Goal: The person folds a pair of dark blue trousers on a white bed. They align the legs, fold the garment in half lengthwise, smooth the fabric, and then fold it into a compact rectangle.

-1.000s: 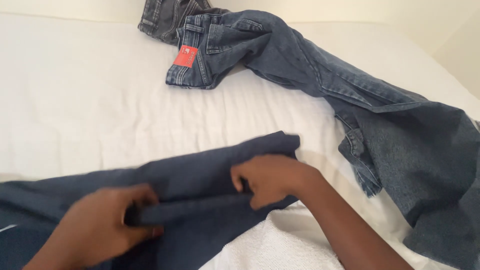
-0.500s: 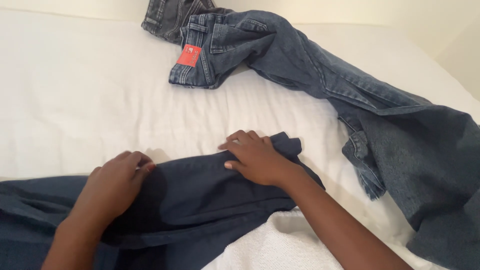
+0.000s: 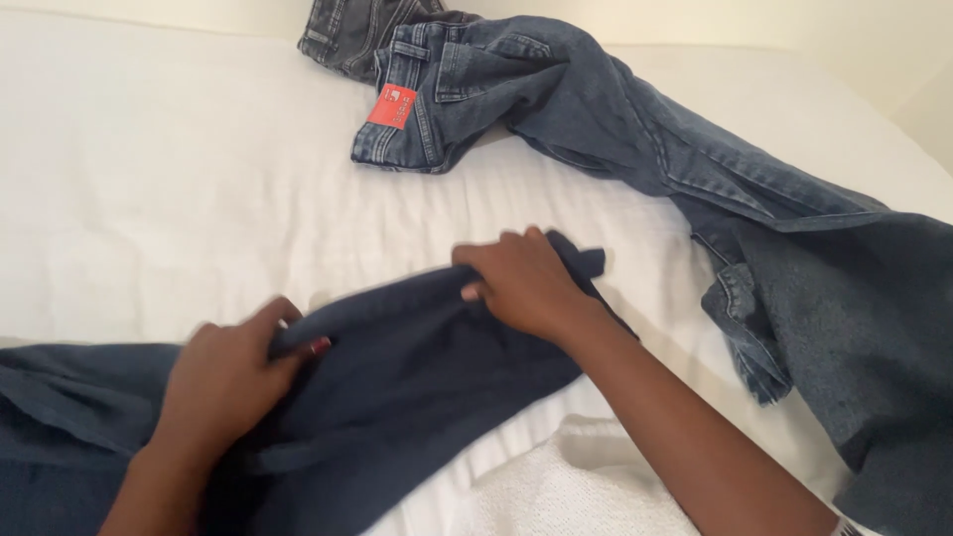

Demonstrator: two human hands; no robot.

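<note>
A dark navy garment [image 3: 417, 387] lies across the near part of a white bed [image 3: 149, 189], running off the left edge. My left hand [image 3: 233, 372] grips its upper edge at the lower left, fingers curled over the cloth. My right hand [image 3: 521, 283] pinches the same edge further right, near the garment's end. The cloth stretches between the two hands. Under my right forearm sits a white knitted item [image 3: 556, 491].
A pair of blue jeans [image 3: 596, 129] with a red tag [image 3: 393, 105] sprawls from the top middle down to the right edge. A grey denim piece [image 3: 347, 30] lies at the top behind it. A pale wall runs along the far side.
Both hands went from holding a folded strip, to lying flat on the dark cloth, to gripping its upper edge. The left hand has shifted left and lower; the garment is spread wider.
</note>
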